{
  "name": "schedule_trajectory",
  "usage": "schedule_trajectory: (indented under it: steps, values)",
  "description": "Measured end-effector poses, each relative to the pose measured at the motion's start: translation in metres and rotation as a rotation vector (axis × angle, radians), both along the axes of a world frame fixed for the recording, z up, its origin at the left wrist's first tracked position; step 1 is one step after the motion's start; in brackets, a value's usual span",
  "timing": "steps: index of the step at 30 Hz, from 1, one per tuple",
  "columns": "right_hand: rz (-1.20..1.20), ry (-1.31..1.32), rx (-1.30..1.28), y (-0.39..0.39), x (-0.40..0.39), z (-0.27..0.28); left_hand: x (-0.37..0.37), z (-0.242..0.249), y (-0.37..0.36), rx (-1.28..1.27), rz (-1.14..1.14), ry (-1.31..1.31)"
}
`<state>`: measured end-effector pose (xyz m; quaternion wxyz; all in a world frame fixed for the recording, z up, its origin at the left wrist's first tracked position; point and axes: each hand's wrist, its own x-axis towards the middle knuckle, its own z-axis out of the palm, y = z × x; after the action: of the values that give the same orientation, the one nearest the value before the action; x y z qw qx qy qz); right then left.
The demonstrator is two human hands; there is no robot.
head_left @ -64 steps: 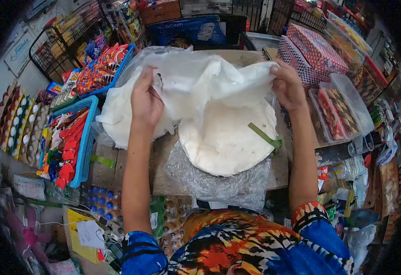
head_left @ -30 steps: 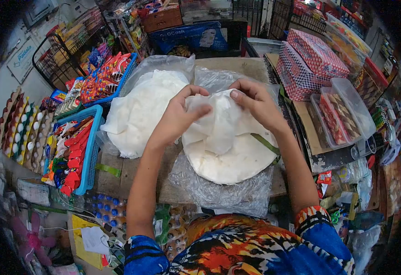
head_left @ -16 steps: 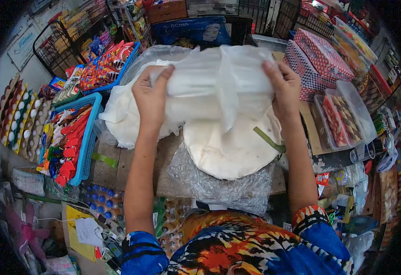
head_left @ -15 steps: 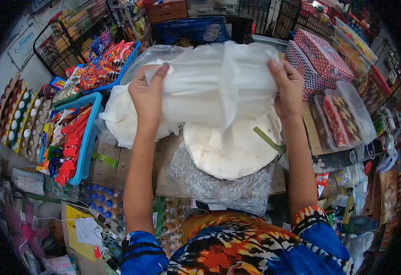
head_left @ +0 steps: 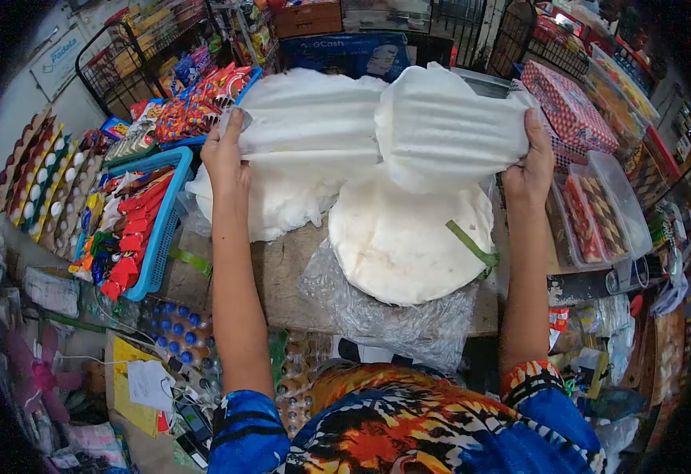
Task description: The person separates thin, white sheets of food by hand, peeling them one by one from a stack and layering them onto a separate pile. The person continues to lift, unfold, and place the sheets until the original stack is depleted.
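Note:
Thin white wrapper sheets (head_left: 306,114) stretch out from my left hand (head_left: 225,150), whose thumb and fingers pinch their left edge. Another thin wrapper sheet (head_left: 456,122), creased in bands, overlaps them in the middle. Its right edge is pinched by my right hand (head_left: 530,162). Below lies a round stack of white wrappers (head_left: 409,245) on crumpled clear plastic (head_left: 393,320). A ragged pile of wrappers (head_left: 286,201) sits to its left, partly covered by the held sheets. One green strip (head_left: 472,242) crosses the stack's right side.
A blue basket of snack packets (head_left: 164,221) and egg trays (head_left: 45,186) stand at left. On the right are a clear plastic container (head_left: 598,213) and a red checked box (head_left: 570,107). Another green strip (head_left: 191,261) lies on the wooden table (head_left: 282,276). Bottles (head_left: 180,332) sit below the table.
My hands have moved farther apart and slightly down, spreading the sheets wide. The loose flap between them now lies flatter, and more of the round stack shows.

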<state>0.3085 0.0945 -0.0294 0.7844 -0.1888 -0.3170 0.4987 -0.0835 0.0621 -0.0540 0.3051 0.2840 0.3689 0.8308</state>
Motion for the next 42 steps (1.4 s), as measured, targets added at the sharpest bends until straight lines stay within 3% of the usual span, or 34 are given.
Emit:
schedule_trajectory:
  steps: [10,12,13,14,16,17,20,21,22,24,25,27,28,30,31,33,34,36,38,39,40,42]
  values:
    - [0.127,0.102,-0.024,0.003,0.003,-0.004,-0.033,-0.016,0.003,-0.116,-0.046,-0.08]
    - [0.173,0.063,-0.006,-0.001,-0.003,-0.004,-0.028,-0.005,-0.006,-0.521,-0.047,0.565]
    - [0.216,0.028,-0.012,-0.002,-0.007,-0.004,-0.023,-0.004,-0.013,-0.614,-0.085,0.75]
    - [0.256,-0.005,-0.017,-0.005,-0.011,-0.003,-0.017,-0.004,-0.015,-0.609,-0.085,0.751]
    - [0.31,-0.079,0.034,-0.013,-0.018,0.0,-0.006,-0.002,-0.017,-0.151,0.131,1.228]
    - [0.306,-0.131,0.007,-0.015,-0.021,0.001,0.012,0.012,-0.028,-0.259,0.385,1.461]
    - [0.317,-0.227,-0.031,-0.024,-0.028,0.006,0.044,0.016,-0.021,-0.055,0.46,1.539]
    - [0.334,-0.245,-0.019,-0.022,-0.028,0.004,0.057,0.011,-0.017,-0.053,0.202,1.372]
    - [0.357,-0.266,-0.006,-0.021,-0.03,0.003,0.071,0.003,-0.012,-0.057,0.205,1.37]
    - [0.38,-0.273,-0.021,-0.025,-0.035,0.005,0.084,-0.015,-0.004,-0.307,0.45,1.702]
    - [0.394,-0.278,-0.036,-0.027,-0.037,0.006,0.08,-0.02,-0.004,-0.321,0.453,1.698]
    - [0.431,-0.291,-0.021,-0.028,-0.036,0.004,0.072,-0.026,-0.002,-0.484,0.211,1.786]
    - [0.455,-0.298,-0.003,-0.027,-0.035,0.004,0.069,-0.027,0.0,-0.489,0.215,1.788]
    - [0.448,-0.292,0.006,-0.027,-0.033,0.006,0.068,-0.022,0.001,-0.065,0.284,1.762]
    - [0.434,-0.29,0.013,-0.027,-0.031,0.006,0.066,-0.02,0.0,-0.063,0.279,1.767]
    - [0.38,-0.235,0.01,-0.021,-0.023,0.006,0.068,0.007,-0.012,-0.341,0.016,1.025]
    - [0.337,-0.183,0.008,-0.018,-0.019,0.006,0.053,0.004,-0.007,-0.19,0.155,0.973]
    - [0.305,-0.179,0.003,-0.013,-0.003,0.007,0.014,0.012,-0.015,-0.304,0.257,0.908]
    - [0.198,-0.057,-0.031,-0.001,0.01,0.001,-0.006,0.018,-0.023,-0.273,0.237,0.665]
    - [0.245,0.005,0.021,0.002,0.017,0.001,-0.039,0.006,-0.013,-0.299,0.447,0.823]
    - [0.246,0.004,0.023,0.004,0.032,0.001,-0.068,-0.005,-0.009,-0.305,0.526,0.822]
    - [0.178,0.017,0.076,0.004,0.051,0.007,-0.084,-0.008,-0.017,-0.264,0.335,0.571]
